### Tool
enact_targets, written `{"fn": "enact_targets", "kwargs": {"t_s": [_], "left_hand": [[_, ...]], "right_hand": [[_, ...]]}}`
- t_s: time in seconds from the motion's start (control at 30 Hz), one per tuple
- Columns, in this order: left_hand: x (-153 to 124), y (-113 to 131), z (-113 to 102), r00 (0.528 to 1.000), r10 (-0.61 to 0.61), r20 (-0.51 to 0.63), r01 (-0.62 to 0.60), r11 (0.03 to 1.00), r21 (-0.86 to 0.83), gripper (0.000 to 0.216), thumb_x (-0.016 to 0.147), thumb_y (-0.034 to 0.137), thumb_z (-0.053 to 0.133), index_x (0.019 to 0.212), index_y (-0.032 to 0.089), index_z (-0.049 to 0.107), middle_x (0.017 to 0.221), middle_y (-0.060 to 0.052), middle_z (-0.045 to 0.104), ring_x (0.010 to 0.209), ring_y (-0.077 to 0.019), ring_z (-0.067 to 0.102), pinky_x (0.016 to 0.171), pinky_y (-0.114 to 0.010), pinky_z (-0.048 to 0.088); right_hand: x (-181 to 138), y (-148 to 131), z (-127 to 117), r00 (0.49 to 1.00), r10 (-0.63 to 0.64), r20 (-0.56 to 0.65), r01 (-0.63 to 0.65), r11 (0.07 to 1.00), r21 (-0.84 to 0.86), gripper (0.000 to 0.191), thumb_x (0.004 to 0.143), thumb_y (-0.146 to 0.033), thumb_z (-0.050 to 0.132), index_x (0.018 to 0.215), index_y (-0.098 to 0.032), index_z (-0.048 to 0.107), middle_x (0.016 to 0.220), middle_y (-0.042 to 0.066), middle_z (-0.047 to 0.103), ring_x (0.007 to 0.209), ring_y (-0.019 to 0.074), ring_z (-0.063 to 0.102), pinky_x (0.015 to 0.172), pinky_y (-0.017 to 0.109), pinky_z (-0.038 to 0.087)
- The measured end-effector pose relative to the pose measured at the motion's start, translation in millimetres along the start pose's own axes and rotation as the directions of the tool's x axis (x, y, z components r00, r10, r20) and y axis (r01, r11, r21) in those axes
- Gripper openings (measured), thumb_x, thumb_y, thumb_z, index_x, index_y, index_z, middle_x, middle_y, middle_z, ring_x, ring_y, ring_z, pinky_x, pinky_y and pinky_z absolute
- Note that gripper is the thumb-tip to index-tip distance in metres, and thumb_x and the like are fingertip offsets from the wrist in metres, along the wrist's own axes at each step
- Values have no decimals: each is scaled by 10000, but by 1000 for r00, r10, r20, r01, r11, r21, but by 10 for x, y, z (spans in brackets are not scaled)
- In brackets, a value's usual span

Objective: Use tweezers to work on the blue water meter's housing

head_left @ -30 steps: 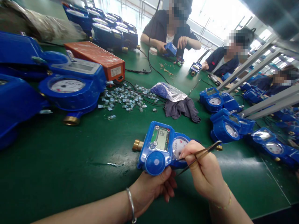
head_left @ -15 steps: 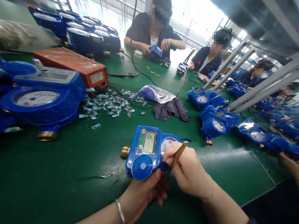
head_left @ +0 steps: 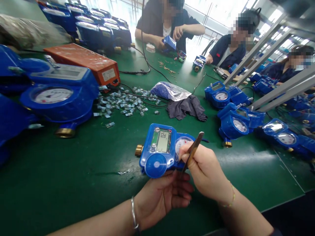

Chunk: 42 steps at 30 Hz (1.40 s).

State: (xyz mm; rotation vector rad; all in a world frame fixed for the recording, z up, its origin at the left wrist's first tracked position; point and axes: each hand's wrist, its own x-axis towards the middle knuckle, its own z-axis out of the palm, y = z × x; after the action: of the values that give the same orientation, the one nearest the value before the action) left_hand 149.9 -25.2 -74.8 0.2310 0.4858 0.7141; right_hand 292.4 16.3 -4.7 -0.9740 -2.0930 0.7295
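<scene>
I see my left hand (head_left: 162, 196) cupping the near edge of a blue meter (head_left: 163, 150) from underneath, grip closed on it, propping it on the green counter (head_left: 73, 183) just ahead of me. The meter's long axis runs from 9 to 3 o'clock, a brass fitting (head_left: 138, 150) at its 9 o'clock end and its dial (head_left: 180, 144) toward 3. My right hand (head_left: 208, 172) is the nearer one to that dial: it lies over the meter's 3 o'clock end, grip pinched narrow on tweezers (head_left: 193, 152) whose free end slants up toward 1 o'clock; the working tips are hidden behind my fingers. At 11 o'clock lies a scatter of small clear parts (head_left: 123, 103). Compared with half a second ago, the meter sits slightly further toward 1 o'clock, the tweezers keep nearly the same slant, and my left fingers are more spread beneath it.
</scene>
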Motion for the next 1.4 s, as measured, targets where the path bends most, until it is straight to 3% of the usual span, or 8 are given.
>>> {"fn": "enact_targets", "kwargs": {"t_s": [0.13,0.67,0.9,1.0,1.1,1.2,1.3,1.4], "left_hand": [[-19,32,51,1000,-28,-14,27,996,-86,242,824,256,540,855,90,713,764,-84,700,687,-140,666,643,-197,544],[55,16,-15,999,-37,2,37,999,13,282,812,273,501,827,86,712,730,-99,707,646,-171,680,594,-225,557],[11,4,-15,992,-83,-93,87,995,40,290,838,265,450,807,75,667,717,-111,686,596,-143,650,530,-190,486],[-21,-27,-37,993,-97,-73,107,983,152,294,834,290,460,830,71,655,723,-117,679,578,-129,628,531,-192,456],[-97,-43,-43,989,-131,-69,146,938,315,293,820,340,492,839,92,646,717,-95,666,574,-122,603,538,-201,434],[-256,-7,3,980,-120,-162,194,780,595,284,810,376,509,739,130,631,609,-36,607,484,-93,507,457,-184,335],[-499,76,43,960,-2,-279,226,593,773,334,830,398,484,656,147,620,513,3,520,441,-81,415,450,-194,291],[-736,202,-2,897,211,-387,183,621,762,306,827,405,514,726,142,633,569,0,531,494,-89,434,470,-194,301]], "right_hand": [[-22,8,25,999,-17,-40,17,1000,2,122,896,-132,430,850,-193,525,790,-35,550,746,75,504,683,200,385],[-16,-27,43,990,125,-59,-127,991,-47,175,924,-189,385,787,-212,493,723,-44,531,684,96,491,631,238,361],[-101,99,75,954,233,-189,-173,943,286,195,942,-319,393,844,-213,524,744,-23,546,612,93,484,546,230,392],[-143,203,169,929,212,-305,-90,925,368,183,934,-326,408,865,-209,530,753,-5,558,595,103,486,529,247,387],[-161,279,308,871,53,-488,131,933,335,152,921,-300,434,858,-210,539,726,1,565,621,125,518,545,267,398],[-167,308,423,787,-133,-602,347,903,253,156,918,-298,440,832,-210,536,680,0,581,593,136,532,541,288,403],[-184,320,475,752,-207,-626,431,873,227,166,922,-294,433,823,-207,534,665,4,599,565,145,545,541,312,416],[-198,328,483,754,-228,-616,452,861,234,147,924,-284,436,846,-205,534,674,5,608,570,150,552,548,320,421]]}}
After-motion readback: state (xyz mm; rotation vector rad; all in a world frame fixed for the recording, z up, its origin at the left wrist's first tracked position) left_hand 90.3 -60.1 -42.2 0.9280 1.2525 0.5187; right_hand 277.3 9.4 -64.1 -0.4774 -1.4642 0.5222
